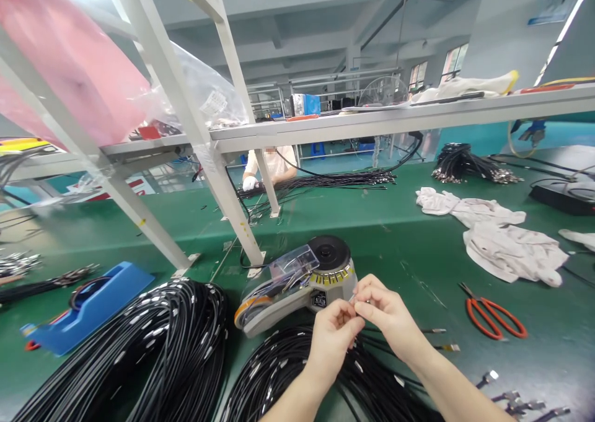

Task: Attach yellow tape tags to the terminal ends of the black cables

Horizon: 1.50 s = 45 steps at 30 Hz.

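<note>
My left hand (331, 334) and my right hand (385, 318) meet fingertip to fingertip above a coil of black cables (274, 366). Both are closed in a pinch around something small, and the fingers mostly cover it; only a tiny dark bit shows between them. Just beyond my hands stands a round tape dispenser (279, 313) with a black turntable and a clear cover. Several loose cable ends with metal connectors (449, 347) stick out to the right from under my right wrist.
A larger black cable coil (186, 323) and a blue tape holder (88, 316) lie left. Orange-handled scissors (495, 316) and white gloves (506, 248) lie right. Shelf posts (190, 118) rise from the green table (395, 224). A person (279, 165) sits across, beside more cables.
</note>
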Motion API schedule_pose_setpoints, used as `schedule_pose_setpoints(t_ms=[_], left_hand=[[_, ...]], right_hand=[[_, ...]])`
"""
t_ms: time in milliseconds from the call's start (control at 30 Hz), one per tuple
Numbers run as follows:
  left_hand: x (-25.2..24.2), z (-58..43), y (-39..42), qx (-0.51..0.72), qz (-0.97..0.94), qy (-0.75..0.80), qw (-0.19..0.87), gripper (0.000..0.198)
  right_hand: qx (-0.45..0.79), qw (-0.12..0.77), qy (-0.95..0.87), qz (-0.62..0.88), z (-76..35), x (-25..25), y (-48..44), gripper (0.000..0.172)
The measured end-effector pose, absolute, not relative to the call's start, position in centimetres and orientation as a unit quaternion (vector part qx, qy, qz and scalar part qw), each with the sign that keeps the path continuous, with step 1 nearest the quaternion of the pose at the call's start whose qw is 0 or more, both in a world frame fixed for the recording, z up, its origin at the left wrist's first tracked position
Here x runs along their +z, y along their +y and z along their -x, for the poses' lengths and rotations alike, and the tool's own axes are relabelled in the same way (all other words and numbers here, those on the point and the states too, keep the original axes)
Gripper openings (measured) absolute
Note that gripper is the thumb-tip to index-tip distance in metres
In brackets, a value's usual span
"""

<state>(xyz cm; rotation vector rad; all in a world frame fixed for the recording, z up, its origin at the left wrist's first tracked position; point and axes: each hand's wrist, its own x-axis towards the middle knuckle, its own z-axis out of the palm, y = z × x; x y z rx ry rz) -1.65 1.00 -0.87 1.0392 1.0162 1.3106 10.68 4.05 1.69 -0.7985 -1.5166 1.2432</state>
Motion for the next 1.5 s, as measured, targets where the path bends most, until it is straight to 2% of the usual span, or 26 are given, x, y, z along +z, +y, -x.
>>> schedule_pose_setpoints(t_ms=[267, 500, 567, 633, 733, 767, 833, 933, 1100, 1233, 1367, 1433, 1500], left_hand=[[-0.8, 2.2, 1.3, 0.556, -0.362, 0.359, 0.657, 0.024], [-0.2, 2.5, 1.2, 0.56, -0.356, 0.365, 0.654, 0.023], [-0.2, 2.2, 0.6, 0.527, -0.452, 0.364, 0.621, 0.017], [-0.7, 1.5, -0.2, 0.444, -0.625, 0.315, 0.56, 0.006], [-2.9, 0.0, -1.1, 0.287, -0.832, 0.185, 0.437, 0.036], [-3.9, -0.5, -1.3, 0.276, -0.859, 0.192, 0.385, 0.041], [-5.4, -1.1, -1.4, 0.272, -0.889, 0.248, 0.272, 0.043], [-6.2, -1.2, -1.4, 0.29, -0.877, 0.332, 0.191, 0.043], [-5.0, 0.0, -0.9, 0.273, -0.861, 0.391, 0.177, 0.037], [-5.0, 0.6, -0.2, 0.277, -0.846, 0.413, 0.189, 0.035], [-5.5, 0.8, 0.1, 0.299, -0.842, 0.404, 0.198, 0.031], [-5.5, 0.8, 0.1, 0.31, -0.834, 0.406, 0.209, 0.028], [-5.5, 0.5, 0.2, 0.317, -0.821, 0.419, 0.222, 0.025]], right_hand=[[0.581, 0.449, -0.61, 0.296, -10.9, 1.0, 4.7, 0.02], [0.571, 0.469, -0.59, 0.324, -11.4, 0.4, 5.6, 0.016], [0.565, 0.49, -0.569, 0.343, -12.0, 0.1, 6.2, 0.014], [0.567, 0.513, -0.528, 0.368, -12.5, -0.1, 6.9, 0.016], [0.582, 0.527, -0.478, 0.393, -12.7, -0.5, 8.0, 0.021], [0.587, 0.523, -0.474, 0.396, -12.6, -0.6, 8.4, 0.022], [0.591, 0.51, -0.48, 0.4, -12.0, -0.7, 9.0, 0.024], [0.584, 0.488, -0.501, 0.412, -10.7, -0.6, 10.0, 0.026], [0.543, 0.488, -0.534, 0.426, -9.1, 0.8, 10.4, 0.024], [0.498, 0.538, -0.543, 0.41, -10.0, 3.7, 8.7, 0.025], [0.485, 0.606, -0.535, 0.334, -13.7, 6.8, 6.4, 0.015], [0.486, 0.615, -0.529, 0.324, -16.2, 7.0, 5.6, 0.008], [0.487, 0.611, -0.515, 0.354, -18.8, 5.8, 5.2, 0.012]])
